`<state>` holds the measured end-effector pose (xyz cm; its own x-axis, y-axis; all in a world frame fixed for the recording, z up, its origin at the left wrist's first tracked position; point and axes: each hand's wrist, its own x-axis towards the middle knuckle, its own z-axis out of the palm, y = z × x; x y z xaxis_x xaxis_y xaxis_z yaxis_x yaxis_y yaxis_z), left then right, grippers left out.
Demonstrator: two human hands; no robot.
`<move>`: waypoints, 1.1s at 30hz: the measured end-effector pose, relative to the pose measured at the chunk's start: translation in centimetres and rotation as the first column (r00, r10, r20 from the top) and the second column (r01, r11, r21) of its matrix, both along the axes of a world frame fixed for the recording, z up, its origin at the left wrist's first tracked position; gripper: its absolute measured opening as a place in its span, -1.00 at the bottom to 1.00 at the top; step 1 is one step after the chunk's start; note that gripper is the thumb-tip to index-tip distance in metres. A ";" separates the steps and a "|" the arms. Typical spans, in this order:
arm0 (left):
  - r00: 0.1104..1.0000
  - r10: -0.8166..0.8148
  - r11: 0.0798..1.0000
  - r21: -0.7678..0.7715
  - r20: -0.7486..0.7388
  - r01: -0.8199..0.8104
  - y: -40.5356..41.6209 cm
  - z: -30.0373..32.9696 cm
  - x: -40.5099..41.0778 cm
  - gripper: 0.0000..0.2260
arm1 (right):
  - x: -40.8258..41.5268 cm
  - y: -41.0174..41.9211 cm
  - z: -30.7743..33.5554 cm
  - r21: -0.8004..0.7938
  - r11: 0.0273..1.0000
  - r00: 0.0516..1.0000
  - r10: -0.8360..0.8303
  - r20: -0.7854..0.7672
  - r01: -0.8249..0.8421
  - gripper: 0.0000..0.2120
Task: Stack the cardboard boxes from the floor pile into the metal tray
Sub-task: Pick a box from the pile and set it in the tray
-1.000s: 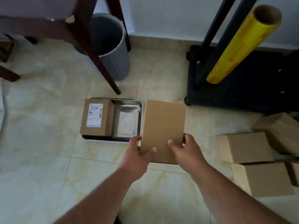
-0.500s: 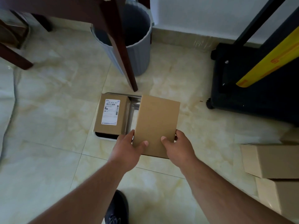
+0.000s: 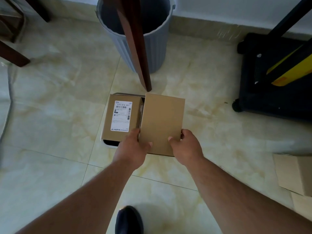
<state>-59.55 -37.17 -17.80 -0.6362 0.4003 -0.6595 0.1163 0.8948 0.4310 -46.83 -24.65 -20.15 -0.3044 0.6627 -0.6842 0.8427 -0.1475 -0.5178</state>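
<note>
Overhead, the tiled floor (image 3: 50,115) carried everything in view. A grey bin (image 3: 135,31) stood at the far side, with a dark wooden leg (image 3: 136,48) crossing in front of it and reaching the floor just beyond the metal tray (image 3: 109,146). Only the tray's near-left corner and a strip of its far rim showed. A labelled box (image 3: 121,119) filled the tray's left half. A plain box (image 3: 162,124) was held over the right half, its left edge close beside the labelled box; whether it touched the tray bottom could not be told. More boxes (image 3: 293,174) lay on the floor well apart to the right.

The left hand (image 3: 133,149) gripped the plain box at its near-left corner, thumb on top. The right hand (image 3: 187,146) gripped the near-right corner likewise.

To seat the box well, it should probably be kept level, squared to the labelled box, and lowered straight down. The left fingers sat in the gap between the boxes and would likely need to slide out before release.
</note>
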 end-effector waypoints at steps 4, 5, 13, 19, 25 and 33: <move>0.998 -0.052 0.998 -0.023 -0.019 0.052 0.4 -1.6 -0.8 -0.61 | -0.8 0.1 -1.4 0.001 1.000 1.000 0.007 0.014 -0.007 -0.66; 0.997 -0.074 0.997 -0.041 -0.035 0.072 0.5 -1.9 -1.0 -0.61 | -1.0 0.1 -1.7 0.000 1.000 1.000 0.009 0.017 -0.009 -0.67; 0.987 -0.144 0.985 -0.109 -0.070 0.135 0.4 -4.1 -2.3 -0.79 | -2.1 -0.2 -3.6 0.015 0.999 1.000 0.028 0.010 -0.028 -0.69; 0.986 -0.162 0.984 -0.082 -0.038 0.159 0.4 -5.0 -2.7 -0.70 | -2.3 -0.1 -4.4 0.028 0.998 0.998 0.058 0.032 -0.058 -0.68; 0.989 -0.142 0.989 -0.055 -0.029 0.140 0.6 -5.1 -2.8 -0.51 | -2.3 -0.1 -4.9 0.019 0.998 0.998 0.053 0.040 -0.054 -0.67; 0.991 -0.132 0.988 -0.076 0.025 0.134 0.8 -5.6 -3.2 -0.37 | -2.8 -0.1 -5.6 0.010 0.998 0.998 0.058 0.039 -0.059 -0.64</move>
